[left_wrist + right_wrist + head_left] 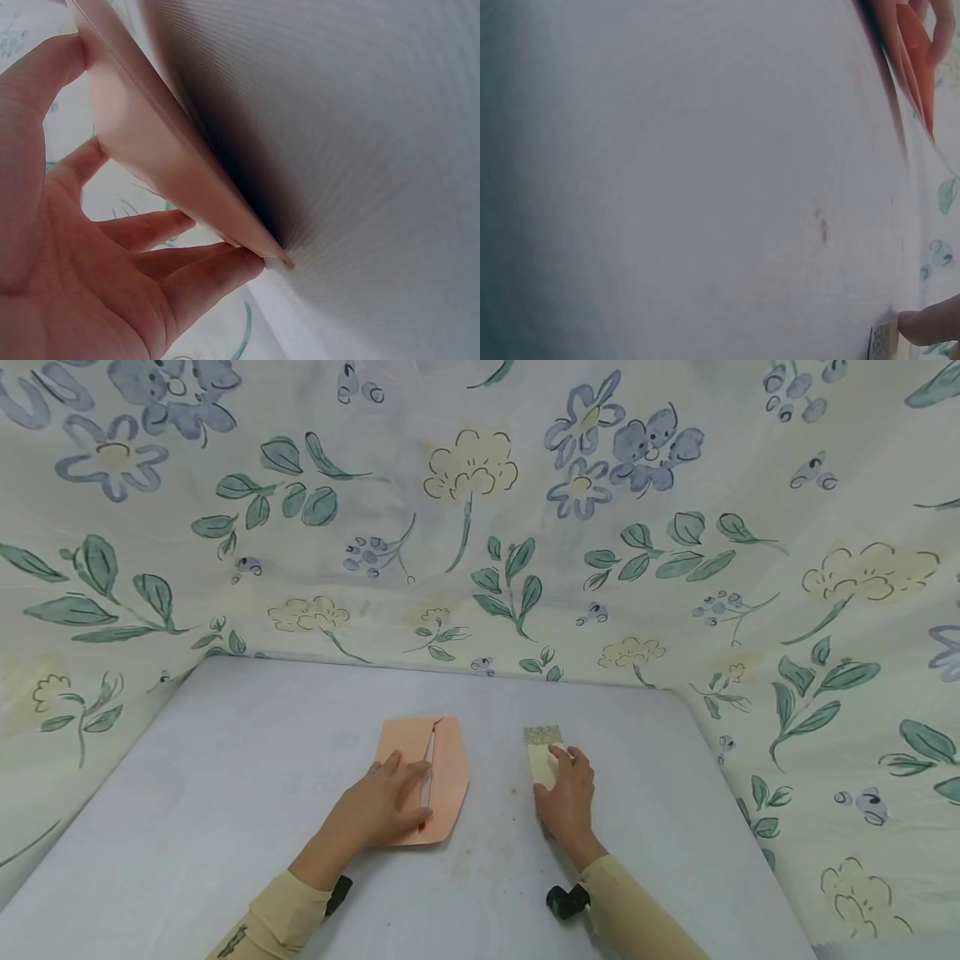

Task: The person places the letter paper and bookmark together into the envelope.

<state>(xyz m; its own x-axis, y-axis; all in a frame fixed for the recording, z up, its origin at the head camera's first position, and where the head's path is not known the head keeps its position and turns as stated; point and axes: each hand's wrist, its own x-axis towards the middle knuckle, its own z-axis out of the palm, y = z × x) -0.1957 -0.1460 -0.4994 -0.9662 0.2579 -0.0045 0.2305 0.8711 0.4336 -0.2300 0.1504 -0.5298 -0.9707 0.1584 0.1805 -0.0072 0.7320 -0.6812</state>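
A peach-coloured folded paper, much like an envelope (452, 777), lies left of the middle in the head view, its two flaps parted by a narrow slit. My left hand (375, 802) rests on its left flap with spread fingers, the tips near the slit. The left wrist view has the same paper (150, 127) edge-on under the fingertips. Farther right, my right hand (567, 797) grips a pale yellow strip (542, 764) with speckled gold ends, thumb on its left side and fingers over the right. Its lower part is mostly hidden by the hand.
Both papers are on a white-covered table (262, 735). Faint brownish marks (459, 860) dot the cover between the hands. Behind and along the sides hangs a flower-patterned cloth (480, 527). A dark wrist device (567, 902) sits by the right sleeve.
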